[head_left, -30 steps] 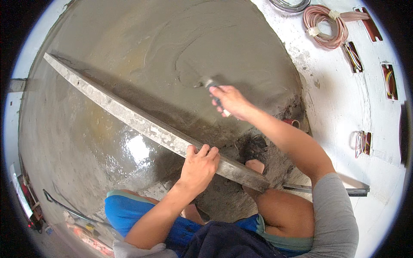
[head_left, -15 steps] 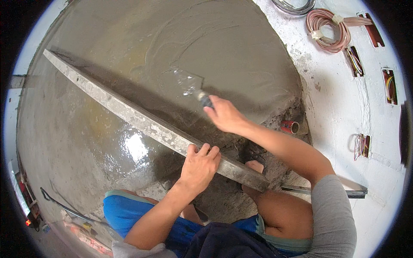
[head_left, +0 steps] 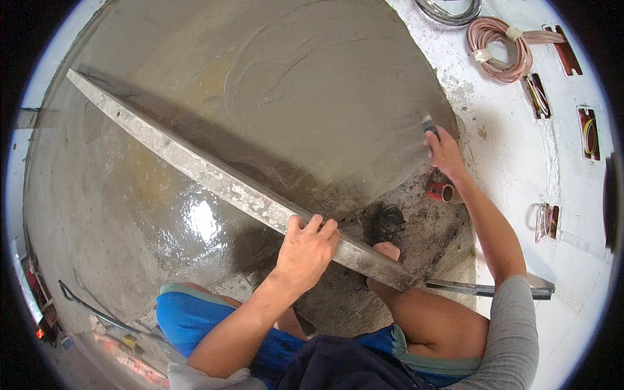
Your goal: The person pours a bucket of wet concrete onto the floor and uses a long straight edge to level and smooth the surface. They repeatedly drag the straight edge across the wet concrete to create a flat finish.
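Observation:
My left hand [head_left: 305, 253] is closed over a long, cement-smeared straightedge [head_left: 214, 182], which slants from the far left down to my knee. Its nearer end rests by my right leg. Wet grey mortar [head_left: 325, 97] spreads over the floor on both sides of the bar. Out at the right edge of that mortar, close to the white wall, my right hand [head_left: 444, 151] grips a trowel [head_left: 429, 126] by its dark handle. The trowel's blade is too blurred to make out.
A red pipe piece [head_left: 440, 192] stands by the wall on rough bare floor. Coiled pink conduit [head_left: 499, 49] and open wiring boxes [head_left: 589, 133] are on the white wall. A metal strip [head_left: 487, 288] lies beside my right leg. Pooled water [head_left: 203, 221] shines left of the straightedge.
My right hand has swept the trowel rightward across the mortar, from near the middle to the wall side. My left hand and the straightedge have barely moved.

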Demonstrator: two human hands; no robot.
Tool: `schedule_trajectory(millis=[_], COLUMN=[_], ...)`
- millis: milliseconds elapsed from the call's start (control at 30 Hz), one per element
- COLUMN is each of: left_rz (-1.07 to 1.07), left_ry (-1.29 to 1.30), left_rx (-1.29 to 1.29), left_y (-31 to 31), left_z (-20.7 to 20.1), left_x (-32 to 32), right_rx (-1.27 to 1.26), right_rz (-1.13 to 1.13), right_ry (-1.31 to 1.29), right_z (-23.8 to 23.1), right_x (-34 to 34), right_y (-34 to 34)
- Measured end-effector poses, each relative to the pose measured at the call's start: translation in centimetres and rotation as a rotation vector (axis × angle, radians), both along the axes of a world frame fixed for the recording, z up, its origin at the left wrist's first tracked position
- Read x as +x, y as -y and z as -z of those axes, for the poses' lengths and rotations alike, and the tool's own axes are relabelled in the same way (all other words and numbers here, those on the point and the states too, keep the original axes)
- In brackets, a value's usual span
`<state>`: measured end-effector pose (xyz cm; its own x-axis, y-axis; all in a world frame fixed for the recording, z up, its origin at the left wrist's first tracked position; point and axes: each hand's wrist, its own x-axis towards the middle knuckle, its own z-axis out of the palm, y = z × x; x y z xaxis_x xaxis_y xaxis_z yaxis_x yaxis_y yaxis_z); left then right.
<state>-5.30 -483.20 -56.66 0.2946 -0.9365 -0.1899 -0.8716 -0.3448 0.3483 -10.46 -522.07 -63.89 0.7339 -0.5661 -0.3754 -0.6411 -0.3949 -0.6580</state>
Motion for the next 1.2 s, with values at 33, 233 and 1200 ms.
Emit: schedule_trajectory(millis=[33, 233, 1200], left_rz=[0.003, 0.0, 0.032], left_ry=[-0.011, -0.007, -0.035], left_rx=[0.001, 0.026, 0.063], left_y=[0.2, 0.0, 0.7], left_z=[-0.1, 0.0, 0.5], left_x=[-0.1, 0.1, 0.1], right_rx=[-0.018, 0.428, 0.17], right_rz=[0.01, 0.272, 0.151], right_ry=[-0.016, 0.092, 0.046], right_z=[0.7, -0.2, -0.6], right_x=[-0.8, -1.3, -5.4], right_y=[2.4, 2.2, 0.6])
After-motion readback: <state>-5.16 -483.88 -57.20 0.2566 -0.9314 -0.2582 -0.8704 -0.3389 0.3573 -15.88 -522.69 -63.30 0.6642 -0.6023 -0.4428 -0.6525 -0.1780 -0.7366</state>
